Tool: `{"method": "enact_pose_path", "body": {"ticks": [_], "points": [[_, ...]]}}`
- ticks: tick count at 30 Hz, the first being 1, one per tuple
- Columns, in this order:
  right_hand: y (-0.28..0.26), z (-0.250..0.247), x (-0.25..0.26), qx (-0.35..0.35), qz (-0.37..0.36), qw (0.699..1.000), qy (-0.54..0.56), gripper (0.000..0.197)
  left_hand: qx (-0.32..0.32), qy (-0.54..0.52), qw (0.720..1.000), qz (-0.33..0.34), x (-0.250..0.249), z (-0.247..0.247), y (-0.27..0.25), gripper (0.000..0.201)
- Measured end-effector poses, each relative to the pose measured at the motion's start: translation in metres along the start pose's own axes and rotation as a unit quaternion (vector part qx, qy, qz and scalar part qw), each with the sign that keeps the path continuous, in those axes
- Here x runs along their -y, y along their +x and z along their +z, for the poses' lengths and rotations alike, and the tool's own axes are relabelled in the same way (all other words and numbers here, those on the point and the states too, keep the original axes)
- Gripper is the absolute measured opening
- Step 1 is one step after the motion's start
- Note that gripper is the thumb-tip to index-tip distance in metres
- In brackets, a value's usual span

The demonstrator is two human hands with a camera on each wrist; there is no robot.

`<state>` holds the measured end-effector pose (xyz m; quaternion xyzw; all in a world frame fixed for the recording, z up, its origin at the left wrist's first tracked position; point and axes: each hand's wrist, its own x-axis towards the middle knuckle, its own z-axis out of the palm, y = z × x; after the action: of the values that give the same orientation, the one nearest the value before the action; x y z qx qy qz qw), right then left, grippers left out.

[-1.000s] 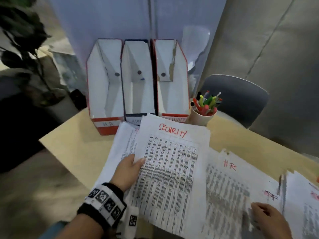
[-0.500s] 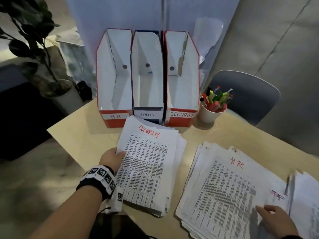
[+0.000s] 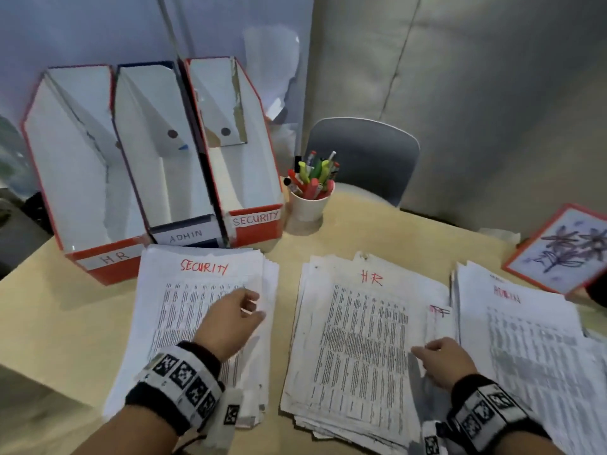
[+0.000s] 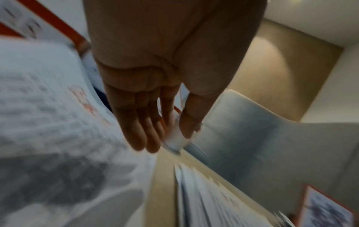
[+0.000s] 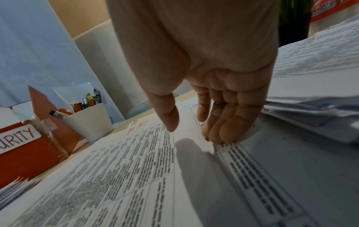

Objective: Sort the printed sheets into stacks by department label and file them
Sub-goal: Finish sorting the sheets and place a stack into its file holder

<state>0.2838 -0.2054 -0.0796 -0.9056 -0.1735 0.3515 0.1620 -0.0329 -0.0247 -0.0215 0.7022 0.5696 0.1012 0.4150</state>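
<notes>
While motion blur smears the SECURITY stack [image 3: 197,323], both grips, left hand [image 3: 226,323] and right hand [image 3: 443,359], lie relaxed, empty.

the left hand [image 3: 230,318] has let go of the security stack [image 3: 197,323] and moved over its right side.

Both forearms reach forward with banded wrists, the left hand [image 3: 230,318] held palm down, fingers [image 4: 139,130] straight and close together, thumb alongside, while the right hand [image 3: 441,362] is spread loosely, its fingertips [image 5: 217,135] pressing downward and the thumb held apart.
</notes>
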Motion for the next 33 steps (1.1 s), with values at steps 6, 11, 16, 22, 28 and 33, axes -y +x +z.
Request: {"method": "enact_pose_path", "body": {"ticks": [6, 11, 16, 22, 28, 33], "points": [[-0.01, 0.004, -0.002, 0.021, 0.016, 0.999, 0.043, 0.029, 0.174, 0.099, 0.98, 0.002, -0.02, 0.071, 0.014, 0.032], [-0.021, 0.008, 0.003, 0.026, 0.031, 0.995, 0.096, 0.035, 0.153, 0.076, 0.985, -0.008, -0.014, 0.085, 0.02, 0.03], [-0.03, 0.01, 0.011, -0.051, 0.031, 0.988, 0.146, 0.041, 0.142, 0.037, 0.989, -0.011, -0.014, 0.083, 0.021, 0.033], [-0.034, 0.016, 0.005, -0.071, 0.007, 0.978, 0.196, 0.016, 0.12, 0.011, 0.993, -0.01, -0.008, 0.08, 0.021, 0.062], [-0.035, 0.002, -0.013, -0.184, 0.066, 0.942, 0.272, 0.014, 0.073, -0.036, 0.997, -0.003, -0.004, 0.077, 0.021, 0.057], [-0.037, -0.011, -0.036, -0.248, 0.105, 0.905, 0.329, 0.024, 0.047, -0.058, 0.997, -0.031, -0.001, 0.075, 0.024, 0.05]]}}
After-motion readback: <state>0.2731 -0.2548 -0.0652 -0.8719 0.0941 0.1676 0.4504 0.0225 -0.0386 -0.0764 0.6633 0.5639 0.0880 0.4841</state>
